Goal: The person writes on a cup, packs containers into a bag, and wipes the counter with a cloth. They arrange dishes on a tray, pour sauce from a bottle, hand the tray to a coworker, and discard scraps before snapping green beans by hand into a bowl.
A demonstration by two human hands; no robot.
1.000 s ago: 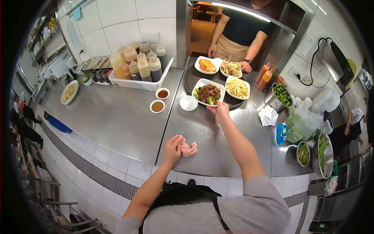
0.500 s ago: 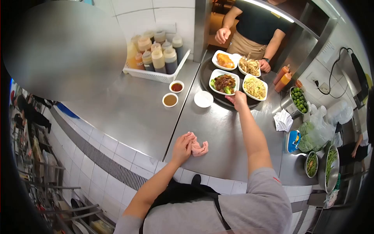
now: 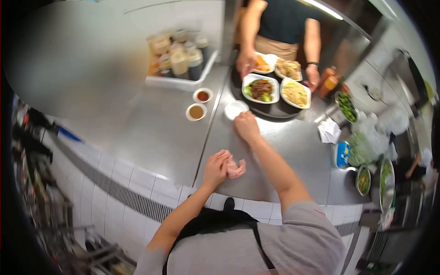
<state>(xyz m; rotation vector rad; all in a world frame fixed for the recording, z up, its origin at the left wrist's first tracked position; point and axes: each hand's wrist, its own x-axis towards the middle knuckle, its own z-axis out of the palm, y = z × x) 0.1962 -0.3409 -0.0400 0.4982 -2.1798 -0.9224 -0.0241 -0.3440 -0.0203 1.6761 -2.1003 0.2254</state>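
My left hand (image 3: pixel 215 170) is closed around a crumpled pink cloth (image 3: pixel 236 170) on the steel counter, near its front edge. Reaching forward, my right hand (image 3: pixel 247 124) has its fingers curled at the near rim of a small round white dish (image 3: pixel 234 109). Just beyond lies a dark round tray (image 3: pixel 279 113) bearing several white bowls: a bowl of dark meat with broccoli (image 3: pixel 260 88), a bowl of pale shredded food (image 3: pixel 295 93), and others behind. Across the counter, another person's hand (image 3: pixel 247 62) is at the tray's left side; their other hand (image 3: pixel 312 77) is at its right.
Two sauce cups (image 3: pixel 196 112) stand left of the counter seam. A white basket (image 3: pixel 176 84) holds several squeeze bottles. To the right are folded papers (image 3: pixel 329 131), a blue-and-white packet (image 3: pixel 342 154), green limes (image 3: pixel 346 109) in a container, and bowls of greens (image 3: pixel 363 180).
My right hand has left the meat bowl and moved left and back to the white dish. The other person's raised hand has come down to the tray. My left hand stays on the cloth.
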